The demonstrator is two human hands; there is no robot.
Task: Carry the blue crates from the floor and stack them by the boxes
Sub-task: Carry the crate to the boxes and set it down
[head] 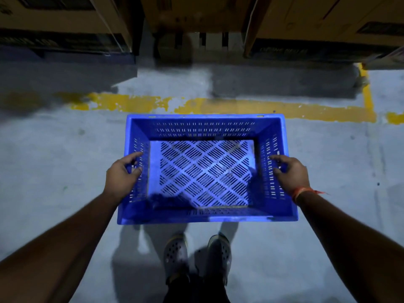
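An empty blue slotted crate [206,127] hangs level in front of me, above the grey floor. My left hand [121,174] grips its left wall, fingers curled through the handle slot. My right hand [291,172], with an orange thread at the wrist, grips the right wall the same way. Large brown cardboard boxes [65,16] stand ahead across the top of the view.
A worn yellow painted line [240,108] crosses the floor just beyond the crate and turns a corner at the right. More boxes [328,18] stand on dark pallets at the right, with a narrow gap [140,40] between stacks. My sandalled feet [196,254] are below the crate.
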